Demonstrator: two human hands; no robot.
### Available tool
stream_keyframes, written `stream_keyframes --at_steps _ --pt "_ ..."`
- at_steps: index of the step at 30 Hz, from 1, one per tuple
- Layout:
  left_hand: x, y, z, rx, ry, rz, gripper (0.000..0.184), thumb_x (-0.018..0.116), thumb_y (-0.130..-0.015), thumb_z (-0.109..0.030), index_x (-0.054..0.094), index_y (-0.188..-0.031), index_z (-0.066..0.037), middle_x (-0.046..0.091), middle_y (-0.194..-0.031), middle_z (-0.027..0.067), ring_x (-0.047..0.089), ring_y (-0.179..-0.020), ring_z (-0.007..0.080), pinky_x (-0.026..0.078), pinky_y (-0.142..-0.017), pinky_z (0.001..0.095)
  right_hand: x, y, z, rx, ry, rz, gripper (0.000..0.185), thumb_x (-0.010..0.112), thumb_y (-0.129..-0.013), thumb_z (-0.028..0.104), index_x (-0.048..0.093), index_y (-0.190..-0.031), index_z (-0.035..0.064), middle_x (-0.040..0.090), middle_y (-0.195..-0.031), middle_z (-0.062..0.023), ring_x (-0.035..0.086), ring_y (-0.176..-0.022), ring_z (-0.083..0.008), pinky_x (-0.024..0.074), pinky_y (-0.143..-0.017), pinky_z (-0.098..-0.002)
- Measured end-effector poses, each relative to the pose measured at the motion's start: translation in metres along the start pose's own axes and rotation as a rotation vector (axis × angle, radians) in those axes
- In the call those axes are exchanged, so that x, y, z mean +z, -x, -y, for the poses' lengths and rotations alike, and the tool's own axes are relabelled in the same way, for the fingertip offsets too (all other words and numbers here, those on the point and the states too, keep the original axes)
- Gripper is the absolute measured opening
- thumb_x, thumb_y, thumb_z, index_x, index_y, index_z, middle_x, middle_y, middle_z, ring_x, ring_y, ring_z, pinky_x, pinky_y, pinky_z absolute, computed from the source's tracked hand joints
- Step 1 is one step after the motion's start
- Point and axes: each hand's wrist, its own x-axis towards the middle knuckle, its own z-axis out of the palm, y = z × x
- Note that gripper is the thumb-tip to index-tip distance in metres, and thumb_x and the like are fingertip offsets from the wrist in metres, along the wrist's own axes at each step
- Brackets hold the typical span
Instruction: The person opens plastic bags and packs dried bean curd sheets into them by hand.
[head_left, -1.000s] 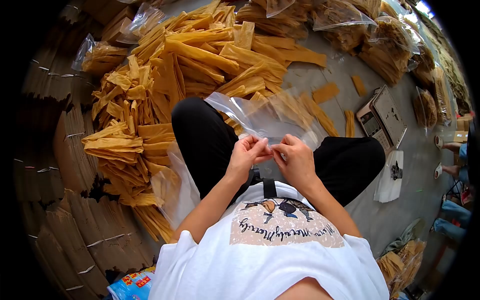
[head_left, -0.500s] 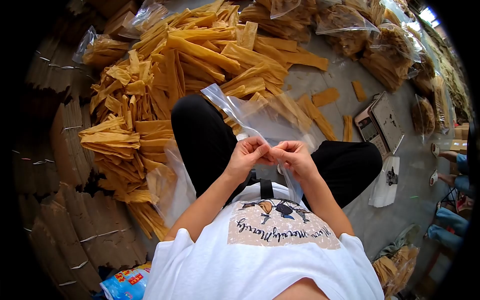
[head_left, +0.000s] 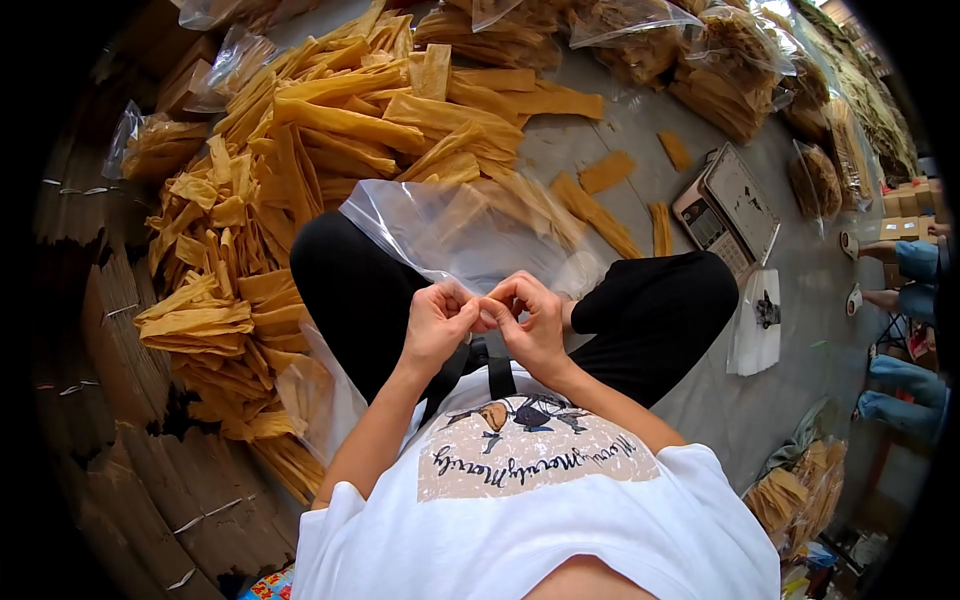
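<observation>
A clear plastic bag (head_left: 450, 235) spreads out over my lap, between my knees. My left hand (head_left: 437, 322) pinches its near edge with thumb and fingers. Right beside it, almost touching fingertip to fingertip, my right hand (head_left: 527, 318) has its fingers closed on the same edge. Through the bag's far side, parts of the yellow strips show. The exact bit of film between the fingertips is hidden.
A big pile of flat yellow strips (head_left: 340, 130) lies ahead and left. Beyond my right knee are a scale (head_left: 728, 210) and flat plastic bags (head_left: 755, 325). Filled bags (head_left: 735, 75) line the back right. Stacked cardboard (head_left: 185, 490) stands left; another person's legs (head_left: 905, 390) show far right.
The whole view has shifted, so the scene sits further left. My hands stay close together at the bag's edge, and the bag's film has spread and lies differently over my left knee.
</observation>
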Motion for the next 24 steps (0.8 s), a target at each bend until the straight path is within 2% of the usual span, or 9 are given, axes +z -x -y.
stream_keyframes --at_steps 4,7,9,11,13,16,20,22,24 --pt "0.007 0.002 0.003 0.009 0.051 -0.002 0.01 0.054 -0.085 0.0 0.055 -0.074 0.001 0.061 -0.069 0.0069 0.061 -0.062 0.0107 0.052 -0.057 0.0214 0.007 0.01 -0.01 0.047 -0.052 -0.079 0.01 0.067 -0.075 0.002 0.057 -0.072 0.0002 0.053 -0.068 -0.0048 0.048 -0.052 -0.0094 0.0367 -0.047 -0.0222" --pt "0.014 0.001 0.008 0.028 -0.08 -0.064 0.013 0.056 -0.085 -0.002 0.054 -0.073 0.0 0.061 -0.065 0.0068 0.06 -0.059 0.0102 0.05 -0.053 0.0206 0.01 0.015 -0.017 0.089 -0.128 -0.168 0.011 0.066 -0.076 0.003 0.057 -0.072 0.0003 0.053 -0.067 -0.0041 0.048 -0.053 -0.0084 0.0373 -0.048 -0.0215" --pt "0.018 -0.001 0.007 -0.032 0.071 -0.031 0.015 0.056 -0.086 -0.005 0.054 -0.072 0.0 0.06 -0.066 0.0066 0.06 -0.058 0.0105 0.052 -0.054 0.0219 0.012 0.015 -0.025 0.128 -0.202 -0.205 0.012 0.066 -0.078 0.006 0.056 -0.072 0.0002 0.053 -0.066 -0.0036 0.048 -0.053 -0.0078 0.0374 -0.049 -0.0215" --pt "0.021 -0.006 0.007 -0.093 0.183 -0.018 0.014 0.055 -0.087 -0.007 0.054 -0.075 0.0 0.061 -0.068 0.007 0.059 -0.058 0.0111 0.054 -0.056 0.0244 0.004 0.007 -0.019 0.134 -0.091 -0.15 0.012 0.065 -0.078 0.006 0.056 -0.072 0.0001 0.053 -0.066 -0.0032 0.049 -0.054 -0.0071 0.0367 -0.048 -0.022" --pt "0.025 -0.014 0.006 -0.161 0.247 -0.043 0.015 0.048 -0.09 -0.009 0.056 -0.085 0.002 0.061 -0.074 0.0077 0.063 -0.065 0.0151 0.056 -0.063 0.0285 -0.005 -0.005 -0.01 0.138 -0.037 -0.103 0.011 0.064 -0.078 0.005 0.056 -0.073 -0.0001 0.053 -0.065 -0.0053 0.05 -0.054 -0.0104 0.0373 -0.049 -0.0246" --pt "0.026 -0.023 -0.004 -0.158 0.163 0.115 0.017 0.044 -0.091 -0.009 0.056 -0.089 0.003 0.061 -0.076 0.0072 0.064 -0.072 0.0165 0.056 -0.066 0.0294 -0.015 -0.018 -0.009 0.036 0.115 0.002 0.01 0.062 -0.077 0.005 0.055 -0.073 -0.0012 0.052 -0.066 -0.0107 0.049 -0.053 -0.02 0.0392 -0.05 -0.0295" --pt "0.026 -0.034 -0.003 -0.095 0.121 0.106 0.018 0.046 -0.089 -0.01 0.055 -0.08 0.002 0.061 -0.074 0.0072 0.065 -0.072 0.0181 0.056 -0.066 0.0298 -0.012 -0.027 -0.005 0.008 0.069 -0.013 0.01 0.062 -0.076 0.002 0.053 -0.075 -0.0011 0.051 -0.066 -0.0111 0.049 -0.053 -0.0197 0.0392 -0.05 -0.0293" --pt "0.013 -0.049 0.043 -0.074 0.043 0.009 0.018 0.049 -0.089 -0.013 0.057 -0.084 0.002 0.062 -0.077 0.0078 0.064 -0.066 0.0158 0.054 -0.058 0.0272 -0.007 -0.03 0.01 -0.24 0.023 -0.038 0.012 0.062 -0.076 -0.001 0.05 -0.078 -0.0003 0.049 -0.067 -0.0109 0.048 -0.054 -0.0195 0.039 -0.05 -0.0286" --pt "0.006 -0.052 0.07 -0.151 0.033 -0.14 0.015 0.051 -0.087 -0.014 0.056 -0.083 0.0 0.062 -0.078 0.0071 0.063 -0.065 0.014 0.048 -0.048 0.024 -0.013 -0.04 0.026 -0.317 0.027 -0.1 0.013 0.061 -0.077 -0.002 0.049 -0.079 0.0002 0.048 -0.068 -0.0098 0.048 -0.055 -0.0186 0.039 -0.051 -0.0275"
